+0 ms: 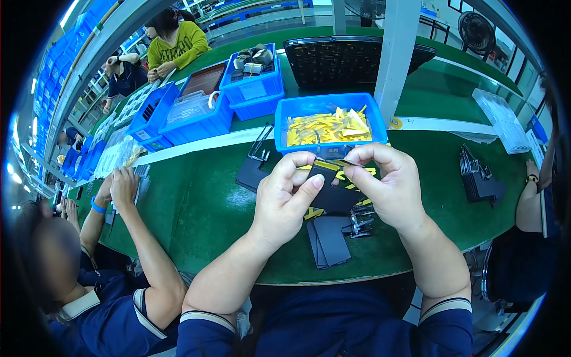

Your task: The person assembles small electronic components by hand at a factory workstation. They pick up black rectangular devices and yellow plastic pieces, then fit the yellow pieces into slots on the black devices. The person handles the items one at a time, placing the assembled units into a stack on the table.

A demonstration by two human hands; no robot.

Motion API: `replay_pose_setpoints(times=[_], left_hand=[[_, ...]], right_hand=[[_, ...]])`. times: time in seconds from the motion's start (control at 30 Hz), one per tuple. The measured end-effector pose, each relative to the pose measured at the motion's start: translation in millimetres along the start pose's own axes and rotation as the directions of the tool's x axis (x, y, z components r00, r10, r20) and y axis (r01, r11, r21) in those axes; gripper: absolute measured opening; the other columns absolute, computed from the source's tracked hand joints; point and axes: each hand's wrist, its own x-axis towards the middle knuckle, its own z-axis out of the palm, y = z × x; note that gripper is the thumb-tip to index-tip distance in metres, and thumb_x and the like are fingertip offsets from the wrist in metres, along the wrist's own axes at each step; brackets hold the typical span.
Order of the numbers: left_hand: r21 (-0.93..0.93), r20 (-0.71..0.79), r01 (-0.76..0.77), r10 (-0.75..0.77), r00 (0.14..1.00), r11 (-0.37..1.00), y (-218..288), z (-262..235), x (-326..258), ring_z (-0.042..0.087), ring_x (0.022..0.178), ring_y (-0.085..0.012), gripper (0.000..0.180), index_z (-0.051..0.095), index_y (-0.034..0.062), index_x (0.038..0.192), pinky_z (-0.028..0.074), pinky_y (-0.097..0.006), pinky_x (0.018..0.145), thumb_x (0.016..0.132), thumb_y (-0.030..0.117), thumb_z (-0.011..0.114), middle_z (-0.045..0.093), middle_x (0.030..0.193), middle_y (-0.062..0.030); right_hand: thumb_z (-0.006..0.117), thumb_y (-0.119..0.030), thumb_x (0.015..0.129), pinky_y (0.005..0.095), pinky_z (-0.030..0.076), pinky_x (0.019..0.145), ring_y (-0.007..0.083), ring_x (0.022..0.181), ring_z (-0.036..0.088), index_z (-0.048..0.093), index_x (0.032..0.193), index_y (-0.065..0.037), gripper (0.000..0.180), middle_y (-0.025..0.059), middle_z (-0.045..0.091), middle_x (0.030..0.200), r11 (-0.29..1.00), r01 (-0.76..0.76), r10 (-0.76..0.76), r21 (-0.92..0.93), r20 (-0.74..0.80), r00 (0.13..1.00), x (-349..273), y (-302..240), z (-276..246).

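Observation:
A flat black L-shaped piece [336,200] is held up in front of me, with a yellow strip [325,166] along its upper edge. My left hand [284,199] is closed on it, the thumb pressed on its face. At the right end of that edge, the fingertips of my right hand [389,187] pinch something thin and dark that I cannot make out. Just below lie stacked black pieces [328,243] with metal prongs. Loose yellow strips [314,212] are partly hidden behind my hands.
A blue bin [279,130] full of yellow strips stands just beyond my hands. More black pieces lie left [251,172] and right [480,185]. A white post [395,65] rises behind the bin. Blue crates [199,122] stand farther left. Co-workers sit on both sides.

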Motion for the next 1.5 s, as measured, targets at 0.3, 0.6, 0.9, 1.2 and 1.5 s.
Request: replay_pose_setpoints(times=[0.3,0.6,0.9,1.2,1.5], left_hand=[[0.59,0.039,-0.246,0.277,0.96,0.769,8.5,10.1,-4.7,0.067,0.079,-0.0158,0.027,0.052,-0.0039,0.107,0.05,-0.026,0.069,0.083,0.003,0.062,0.067,0.089,-0.0132],[0.249,-0.159,-0.036,0.077,0.984,0.968,-5.3,-2.6,5.7,0.065,0.069,-0.0125,0.023,0.051,-0.0001,0.107,0.049,-0.026,0.06,0.086,0.007,0.059,0.069,0.08,-0.0123],[0.142,-0.07,-0.066,0.076,0.995,0.988,-4.5,5.9,-0.9,0.065,0.074,-0.0116,0.023,0.05,0.0016,0.109,0.05,-0.025,0.064,0.088,0.008,0.057,0.069,0.084,-0.0108],[0.168,-0.021,-0.042,0.046,0.999,0.985,1.4,3.0,-2.2,0.064,0.081,-0.0137,0.024,0.045,-0.0012,0.112,0.049,-0.025,0.073,0.09,0.005,0.053,0.068,0.09,-0.0142],[0.047,-0.058,-0.032,0.035,0.998,0.998,-6.7,4.9,-2.1,0.062,0.075,-0.0084,0.024,0.049,0.0011,0.11,0.048,-0.024,0.066,0.089,0.009,0.057,0.069,0.085,-0.0092]], right_hand=[[0.068,-0.001,0.065,0.036,0.044,0.063,0.0259,0.066,0.056,0.058,0.073,-0.003,0.013,0.0079,0.057,0.067,0.806,0.363,-0.412,-0.467,-0.004,0.911,0.1,4.3,6.0],[0.067,0.001,0.066,0.036,0.043,0.064,0.0263,0.065,0.055,0.06,0.086,-0.004,0.022,0.0081,0.055,0.065,0.791,0.344,-0.428,-0.506,-0.057,0.902,-1.1,0.7,5.2],[0.07,0.0,0.067,0.0369,0.045,0.07,0.026,0.069,0.057,0.065,0.085,-0.003,0.019,0.0088,0.057,0.07,0.628,0.478,-0.619,-0.614,-0.023,0.785,8.2,9.6,-1.2],[0.067,-0.004,0.075,0.0315,0.046,0.062,0.0217,0.067,0.06,0.068,0.085,0.001,0.011,0.01,0.061,0.073,0.895,0.278,-0.324,-0.348,-0.079,0.943,6.1,9.6,1.4],[0.063,-0.001,0.076,0.0304,0.047,0.063,0.0223,0.068,0.061,0.065,0.081,0.002,0.006,0.0111,0.061,0.073,0.898,0.279,-0.319,-0.342,-0.068,0.945,4.1,6.6,3.9]])
